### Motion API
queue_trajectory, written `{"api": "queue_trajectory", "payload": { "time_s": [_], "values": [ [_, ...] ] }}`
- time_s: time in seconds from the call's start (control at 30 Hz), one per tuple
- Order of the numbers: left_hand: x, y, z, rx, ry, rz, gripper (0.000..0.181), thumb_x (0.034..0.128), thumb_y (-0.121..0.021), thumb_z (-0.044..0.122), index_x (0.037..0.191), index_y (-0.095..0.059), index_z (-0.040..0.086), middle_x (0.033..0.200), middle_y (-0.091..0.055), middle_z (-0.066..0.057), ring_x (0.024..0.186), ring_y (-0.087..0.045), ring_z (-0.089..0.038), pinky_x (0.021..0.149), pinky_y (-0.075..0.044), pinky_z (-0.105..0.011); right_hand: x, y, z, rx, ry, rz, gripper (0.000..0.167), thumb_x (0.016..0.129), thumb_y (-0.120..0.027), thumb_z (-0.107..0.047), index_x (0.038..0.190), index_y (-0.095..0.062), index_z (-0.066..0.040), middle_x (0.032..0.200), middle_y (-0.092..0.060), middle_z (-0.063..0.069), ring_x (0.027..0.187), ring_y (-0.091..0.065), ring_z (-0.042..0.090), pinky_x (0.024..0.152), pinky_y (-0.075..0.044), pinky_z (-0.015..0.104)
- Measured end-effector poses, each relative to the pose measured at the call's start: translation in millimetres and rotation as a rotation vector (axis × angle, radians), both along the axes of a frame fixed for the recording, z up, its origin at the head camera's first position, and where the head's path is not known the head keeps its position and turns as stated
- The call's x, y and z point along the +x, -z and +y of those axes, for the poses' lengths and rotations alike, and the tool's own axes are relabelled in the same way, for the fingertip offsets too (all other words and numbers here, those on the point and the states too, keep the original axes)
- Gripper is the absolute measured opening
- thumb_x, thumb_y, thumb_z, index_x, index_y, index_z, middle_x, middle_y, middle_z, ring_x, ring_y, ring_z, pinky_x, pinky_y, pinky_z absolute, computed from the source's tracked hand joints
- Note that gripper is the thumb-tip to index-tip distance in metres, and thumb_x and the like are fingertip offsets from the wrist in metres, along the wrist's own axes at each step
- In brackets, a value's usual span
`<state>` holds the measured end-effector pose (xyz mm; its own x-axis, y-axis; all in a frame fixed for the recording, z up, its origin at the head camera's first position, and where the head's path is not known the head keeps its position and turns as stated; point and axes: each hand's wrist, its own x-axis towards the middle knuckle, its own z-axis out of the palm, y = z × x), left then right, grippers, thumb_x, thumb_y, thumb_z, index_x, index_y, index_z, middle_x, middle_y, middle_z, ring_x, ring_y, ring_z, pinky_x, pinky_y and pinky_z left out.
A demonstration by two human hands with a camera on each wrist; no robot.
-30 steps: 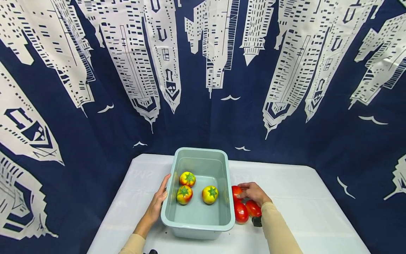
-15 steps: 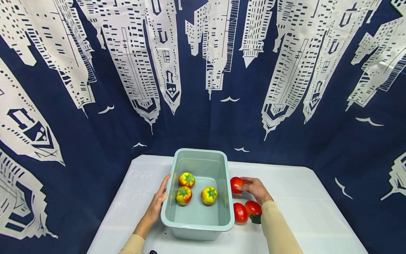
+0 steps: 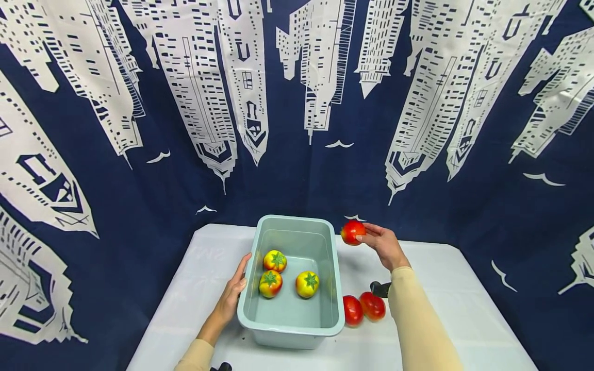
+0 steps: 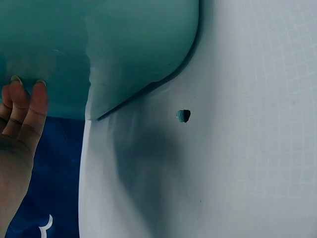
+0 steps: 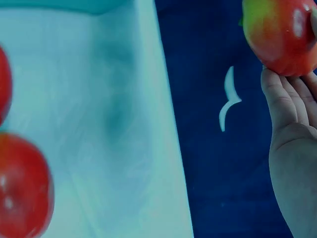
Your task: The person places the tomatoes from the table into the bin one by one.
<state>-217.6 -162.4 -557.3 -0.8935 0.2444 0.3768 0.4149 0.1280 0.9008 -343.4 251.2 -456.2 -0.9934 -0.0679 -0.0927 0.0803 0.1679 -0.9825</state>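
In the head view my right hand [image 3: 383,244] holds a red tomato [image 3: 353,232] by its fingertips and thumb, raised above the table beyond the bin's right side. The right wrist view shows that tomato [image 5: 280,34] turning yellow-green at one end. My left hand [image 3: 229,299] touches the left outer wall of a pale green plastic bin [image 3: 292,327], its fingers fairly straight. Inside the bin lie three yellow-red tomatoes with green star-shaped tops, one of them the right-hand tomato [image 3: 307,284]. Two red tomatoes, including the outer tomato [image 3: 373,306], lie right of the bin.
A white-covered table [image 3: 431,293] carries everything. Behind it hangs a navy cloth [image 3: 297,180] printed with white buildings and birds. A small dark spot [image 4: 184,116] marks the table cover near the bin in the left wrist view.
My right hand has lifted one tomato from the table beside the bin, up and away from the two others. The left hand stays at the bin's wall.
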Motion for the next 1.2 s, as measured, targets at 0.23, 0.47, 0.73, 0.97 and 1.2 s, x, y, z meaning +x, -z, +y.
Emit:
{"api": "queue_trajectory", "payload": {
  "time_s": [0.23, 0.47, 0.73, 0.97, 1.2],
  "values": [
    [-1.4, 2.3, 2.7, -0.008, -0.024, -0.007, 0.061, 0.0968, -0.024, 0.024, 0.157, -0.016, 0.024, 0.162, -0.021, -0.011, 0.133, -0.043, -0.017, 0.097, -0.043, -0.042, -2.4, -11.0, -19.8, -0.153, -0.019, 0.027, 0.065, 0.087, -0.069, -0.005, 0.145, -0.04, 0.002, 0.14, -0.053, 0.019, 0.098, -0.064, 0.004, 0.088, -0.05, 0.018],
    [-2.2, 3.3, 3.3, 0.008, -0.002, -0.005, 0.061, 0.0973, -0.023, 0.024, 0.157, -0.014, 0.023, 0.162, -0.019, -0.013, 0.135, -0.035, -0.047, 0.098, -0.038, -0.057, -7.3, -14.0, -59.8, -0.219, -0.107, 0.049, 0.062, 0.085, -0.068, 0.001, 0.142, -0.044, 0.004, 0.132, -0.06, 0.014, 0.101, -0.065, 0.007, 0.088, -0.052, 0.022],
    [-2.3, 3.1, 2.5, 0.024, 0.013, -0.029, 0.06, 0.0983, -0.022, 0.026, 0.158, -0.012, 0.021, 0.163, -0.018, -0.013, 0.134, -0.035, -0.051, 0.096, -0.04, -0.054, -11.0, -19.0, -81.3, -0.179, -0.164, 0.052, 0.061, 0.082, -0.071, 0.001, 0.139, -0.049, 0.001, 0.137, -0.056, 0.021, 0.106, -0.064, 0.014, 0.089, -0.052, 0.025],
    [-1.8, 2.2, 4.7, 0.04, -0.027, -0.04, 0.06, 0.097, -0.024, 0.026, 0.157, -0.017, 0.026, 0.162, -0.023, -0.01, 0.135, -0.037, -0.046, 0.096, -0.041, -0.054, -10.1, -22.0, -83.0, -0.15, -0.197, 0.062, 0.061, 0.082, -0.071, -0.001, 0.139, -0.049, 0.001, 0.139, -0.054, 0.022, 0.11, -0.063, 0.015, 0.094, -0.05, 0.029],
    [-3.1, 2.7, 2.7, 0.009, -0.008, -0.028, 0.06, 0.098, -0.022, 0.026, 0.157, -0.014, 0.026, 0.162, -0.02, -0.011, 0.134, -0.036, -0.049, 0.095, -0.041, -0.055, -8.7, -17.7, -75.0, -0.123, -0.233, 0.088, 0.061, 0.085, -0.069, -0.001, 0.141, -0.046, 0.004, 0.143, -0.05, 0.022, 0.131, -0.052, 0.031, 0.099, -0.046, 0.028]
  ]
}}
